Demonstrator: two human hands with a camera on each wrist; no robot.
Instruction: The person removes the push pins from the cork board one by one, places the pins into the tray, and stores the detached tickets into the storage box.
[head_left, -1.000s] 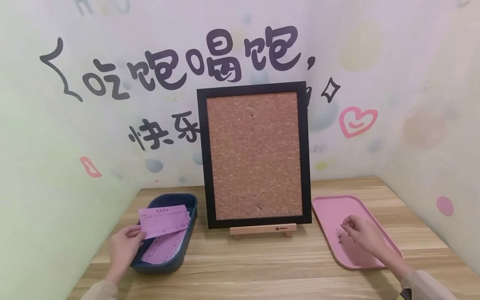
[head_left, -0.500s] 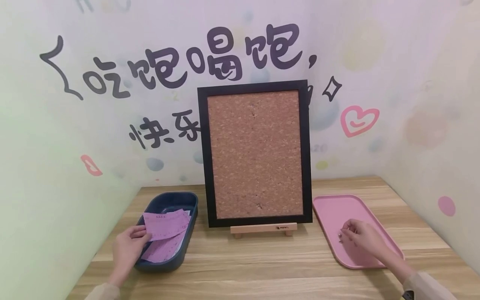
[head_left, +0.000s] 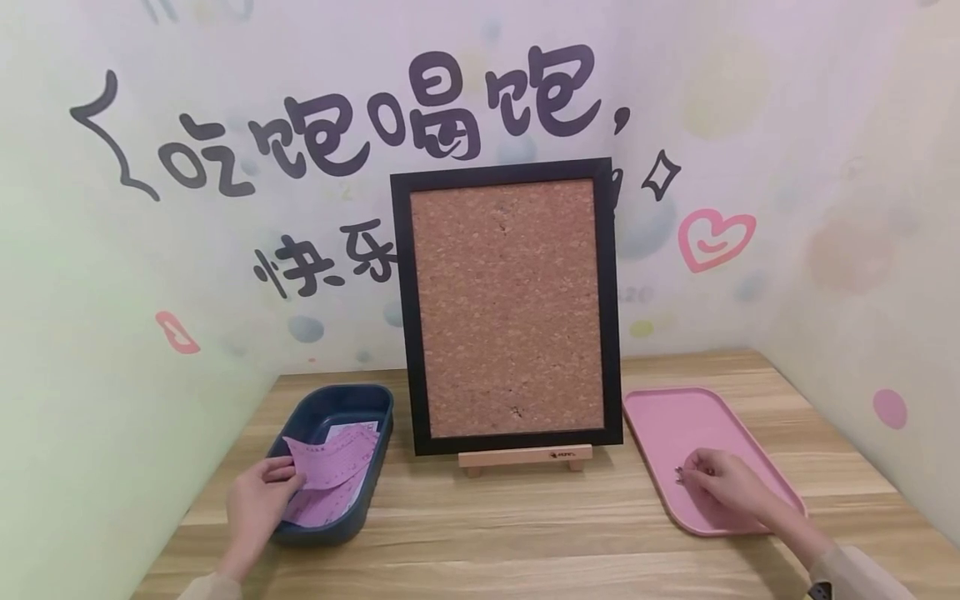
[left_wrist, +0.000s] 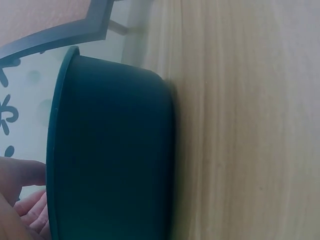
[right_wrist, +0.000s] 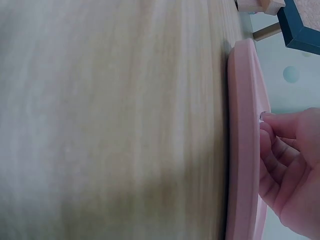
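Observation:
My left hand (head_left: 258, 504) reaches over the near left side of a dark blue bin (head_left: 384, 417). Its thumb and fingers pinch the left edge of a pink printed slip (head_left: 318, 467), which bends upward. Under it lie another pink slip (head_left: 318, 507) and a white paper (head_left: 341, 429). Over the pink tray (head_left: 693, 408), my right hand (head_left: 723, 482) has its fingers curled, thumb against forefinger. A small shiny metal pin (right_wrist: 262, 116) shows at the thumb tip in the right wrist view. Small pins (head_left: 679, 476) appear right at these fingertips in the head view.
Between bin and tray, a black-framed cork board (head_left: 510, 308) stands upright on a small wooden easel (head_left: 525, 456) at the back of the wooden table (head_left: 480, 533). Walls (head_left: 847, 250) with printed lettering and shapes enclose the table behind and at both sides.
The left hand has lowered the pink slip into the bin and shifted slightly right, the slip now bending more. The right hand has sunk a little toward the small pins on the tray.

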